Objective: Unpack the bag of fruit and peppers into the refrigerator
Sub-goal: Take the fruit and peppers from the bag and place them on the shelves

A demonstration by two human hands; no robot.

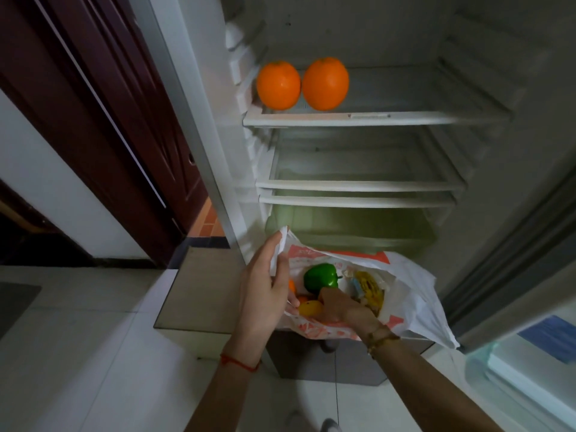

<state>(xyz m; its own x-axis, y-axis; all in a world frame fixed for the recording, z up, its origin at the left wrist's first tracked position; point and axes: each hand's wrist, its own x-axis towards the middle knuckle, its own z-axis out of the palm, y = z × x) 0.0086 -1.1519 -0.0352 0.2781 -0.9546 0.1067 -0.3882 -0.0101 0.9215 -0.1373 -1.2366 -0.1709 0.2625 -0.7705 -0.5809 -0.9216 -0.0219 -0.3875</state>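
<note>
A white plastic bag [411, 285] with orange print hangs open in front of the open refrigerator. My left hand [265, 288] grips its left rim and holds it open. My right hand [339, 307] reaches down inside the bag, fingers curled among the produce; what they close on is hidden. Inside lie a green pepper [321, 277], a yellow fruit [310, 308], a bit of an orange fruit [292, 285] and a yellow packet [369, 289]. Two oranges [278, 85] [325, 83] sit side by side at the left of the upper shelf [374, 118].
Below the upper shelf are two bare glass shelves [358, 184] and a greenish drawer [352, 226]. The fridge door [530, 353] stands open at right. A dark wooden door [103, 126] is at left. The floor is pale tile [78, 353].
</note>
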